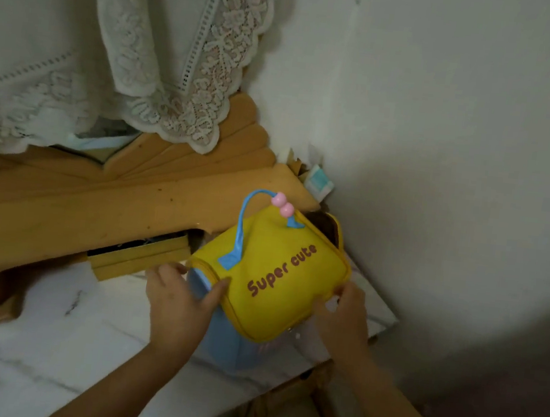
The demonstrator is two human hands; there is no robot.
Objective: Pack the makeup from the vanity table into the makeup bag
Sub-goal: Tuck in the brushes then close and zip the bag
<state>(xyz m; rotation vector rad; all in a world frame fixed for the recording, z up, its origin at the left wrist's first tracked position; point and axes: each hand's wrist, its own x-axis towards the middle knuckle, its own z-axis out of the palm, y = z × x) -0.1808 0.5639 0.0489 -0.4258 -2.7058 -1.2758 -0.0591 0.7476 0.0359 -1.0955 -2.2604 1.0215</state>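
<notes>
Hands grip the yellow makeup bag [273,276] on the marble vanity table [49,337]: left hand [179,300] pinching its left corner, right hand [345,314] its right edge.

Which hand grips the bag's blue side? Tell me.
The left hand: its thumb presses the yellow lid beside the blue side. The right hand grips the bag elsewhere.

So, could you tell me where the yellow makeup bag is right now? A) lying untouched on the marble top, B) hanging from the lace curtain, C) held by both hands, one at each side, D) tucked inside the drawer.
C: the left hand and the right hand each grip a side of the yellow makeup bag over the marble top.
</notes>
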